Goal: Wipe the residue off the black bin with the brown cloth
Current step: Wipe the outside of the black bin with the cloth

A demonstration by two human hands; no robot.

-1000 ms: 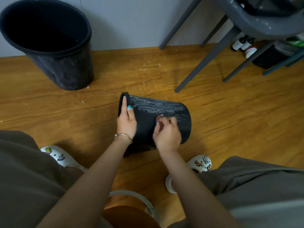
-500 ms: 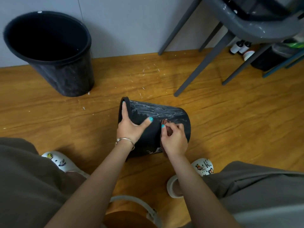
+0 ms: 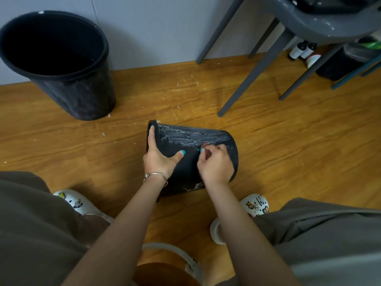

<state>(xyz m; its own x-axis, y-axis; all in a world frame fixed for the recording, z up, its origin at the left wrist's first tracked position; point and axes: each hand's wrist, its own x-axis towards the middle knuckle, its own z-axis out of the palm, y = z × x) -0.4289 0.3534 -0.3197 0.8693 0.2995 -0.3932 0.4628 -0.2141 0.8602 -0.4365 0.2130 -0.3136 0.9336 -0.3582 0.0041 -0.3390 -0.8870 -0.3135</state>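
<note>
Black bin (image 3: 206,141) lies on its side at frame centre on the wood floor (image 3: 288,141), rim toward the left, white residue (image 3: 195,137) streaked across its upper wall. Looks like thin light plastic: stiff enough to scrub, but round, so it will likely roll unless pinned at the rim. Left hand (image 3: 159,159) spread over the rim, forefinger along the edge, thumb on the wall. Right hand (image 3: 214,164) curled, pinching a small brown cloth (image 3: 206,146) against the streaks. Second bin (image 3: 61,65) upright upper left; grey chair (image 3: 278,48) upper right.
</note>
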